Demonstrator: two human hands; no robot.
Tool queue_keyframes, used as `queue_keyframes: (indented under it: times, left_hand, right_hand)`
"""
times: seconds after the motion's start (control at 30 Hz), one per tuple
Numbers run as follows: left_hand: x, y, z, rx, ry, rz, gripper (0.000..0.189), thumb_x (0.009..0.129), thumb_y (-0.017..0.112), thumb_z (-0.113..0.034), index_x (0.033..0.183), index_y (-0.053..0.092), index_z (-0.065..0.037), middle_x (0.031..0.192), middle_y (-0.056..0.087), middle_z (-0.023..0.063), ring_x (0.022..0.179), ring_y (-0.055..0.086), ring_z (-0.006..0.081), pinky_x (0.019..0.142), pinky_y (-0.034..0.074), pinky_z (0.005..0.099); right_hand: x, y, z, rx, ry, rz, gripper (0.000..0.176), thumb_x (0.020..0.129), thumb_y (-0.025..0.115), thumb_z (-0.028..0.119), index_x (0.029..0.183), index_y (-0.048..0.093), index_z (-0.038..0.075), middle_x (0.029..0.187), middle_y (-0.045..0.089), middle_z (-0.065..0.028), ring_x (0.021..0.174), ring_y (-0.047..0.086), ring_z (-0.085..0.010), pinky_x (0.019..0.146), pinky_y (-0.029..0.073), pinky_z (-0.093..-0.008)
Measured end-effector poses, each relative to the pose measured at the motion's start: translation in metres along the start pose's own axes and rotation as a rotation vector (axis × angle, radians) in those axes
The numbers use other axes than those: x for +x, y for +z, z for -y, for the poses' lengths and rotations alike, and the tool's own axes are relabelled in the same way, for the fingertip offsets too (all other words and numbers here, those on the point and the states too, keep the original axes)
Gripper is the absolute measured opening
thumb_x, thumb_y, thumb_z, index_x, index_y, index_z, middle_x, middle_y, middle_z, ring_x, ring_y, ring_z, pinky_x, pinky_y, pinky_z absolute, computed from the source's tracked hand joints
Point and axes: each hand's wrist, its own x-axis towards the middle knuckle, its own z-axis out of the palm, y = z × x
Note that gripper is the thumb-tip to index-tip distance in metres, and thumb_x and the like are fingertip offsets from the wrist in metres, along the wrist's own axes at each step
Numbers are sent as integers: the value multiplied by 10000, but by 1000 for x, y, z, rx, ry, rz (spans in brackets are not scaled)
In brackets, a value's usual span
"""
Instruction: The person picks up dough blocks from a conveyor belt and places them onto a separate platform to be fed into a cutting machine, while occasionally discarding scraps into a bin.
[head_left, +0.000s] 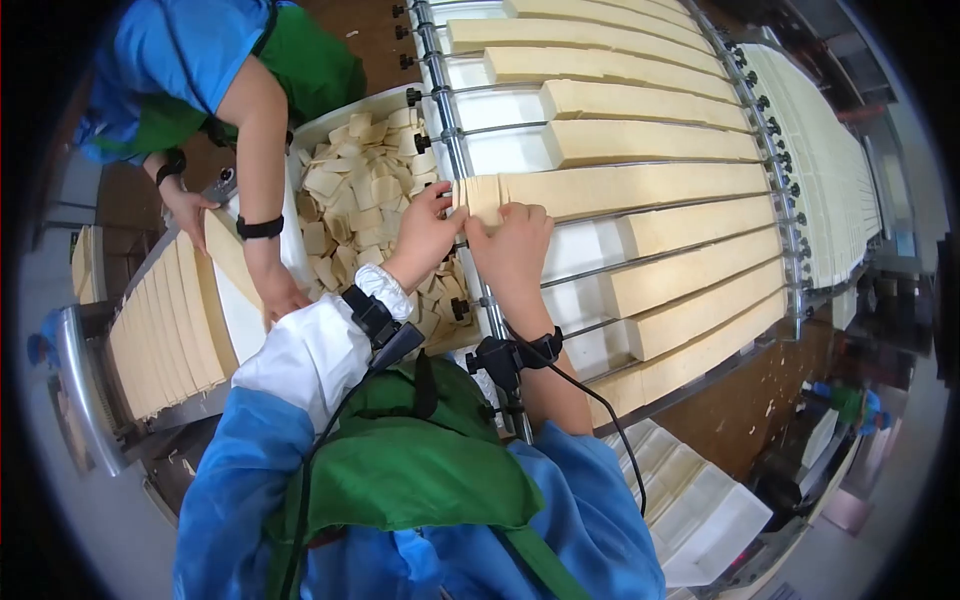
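Observation:
My left hand (pixel 428 235) is closed at the near-left end of a long pale-yellow block (pixel 620 188), its fingers gripping the thin slices (pixel 478 198) there. Beside it, my right hand (pixel 512 250) has its fingers curled over the same slices, just where they meet the rest of the block. The slices stand upright, packed side by side between the metal rods of one lane. Similar long blocks (pixel 660 140) lie in the lanes around it on the white surface. A bin of loose square slices (pixel 350 190) sits directly left of my left hand.
A metal rail (pixel 447 90) with black knobs runs along the lane ends. At left, a co-worker's hands (pixel 275 290) touch a slab beside a row of upright slabs (pixel 165 320). White trays (pixel 690 500) stand lower right; a white ribbed surface (pixel 815 170) lies beyond the far rail.

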Motion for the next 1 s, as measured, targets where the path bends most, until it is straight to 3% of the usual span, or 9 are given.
queue_keyframes:
  times: [0.2,0.3,0.43,0.5,0.57,0.6,0.73,0.87,1.0]
  left_hand:
    - [-3,-2,-5,-148,16,92,478,929,552,35,1401,483,66,1183,715,157,930,686,170,804,544,290]
    - [0,-7,-5,-70,-3,148,485,940,511,52,1422,463,69,1207,701,155,1037,663,175,889,515,271]
    - [-10,-44,1,115,36,-73,538,888,575,-8,1420,501,22,1126,723,159,900,694,184,770,534,290]
    - [-27,-79,-13,222,52,-137,562,892,613,-47,1440,495,-4,1243,671,186,1014,676,226,820,531,326]
    - [-26,-122,36,240,201,-272,594,894,644,-65,1463,479,-23,1346,601,202,1155,619,266,904,516,356]
    - [-35,-141,36,360,82,-273,608,892,666,-74,1466,473,-20,1368,580,199,1245,565,282,978,493,376]
    - [-70,-165,38,357,-70,-247,559,877,691,-111,1408,532,-47,1335,610,162,1242,571,274,956,499,376]
    - [-83,-160,60,393,-55,-189,529,869,694,-95,1378,554,-52,1320,620,148,1251,571,263,962,496,378]
    - [-95,-143,45,375,-6,-162,499,866,701,-99,1346,572,-60,1323,615,143,1248,573,266,973,494,387]
  right_hand:
    - [12,12,-3,38,-11,-40,484,760,773,299,1022,635,-84,1056,592,-271,1026,543,-436,943,438,-494]
    - [25,21,-18,56,58,86,555,759,785,294,1111,607,-95,1081,607,-283,1032,578,-443,932,465,-497]
    - [19,5,-35,169,82,229,640,778,796,268,1260,558,-78,1115,632,-267,1056,618,-427,910,506,-482]
    - [-5,-45,-21,198,31,212,617,789,790,240,1272,558,-67,1130,632,-260,1078,612,-431,922,503,-483]
    - [-38,-87,-25,221,-14,194,596,801,784,211,1284,558,-56,1144,633,-253,1100,607,-435,934,499,-483]
    - [-52,-105,-33,129,16,239,558,808,751,172,1268,545,-67,1142,618,-271,1087,588,-455,930,489,-502]
    - [-84,-123,-92,-146,176,219,526,804,718,96,1258,521,-80,1143,592,-297,1082,561,-480,927,479,-520]
    - [-89,-100,-131,-285,238,230,563,796,679,40,1300,475,-107,1126,582,-326,1057,561,-491,927,480,-497]
    - [-89,-93,-94,-577,145,68,819,797,725,218,1454,365,-113,1323,494,-355,1216,484,-507,1073,365,-580]
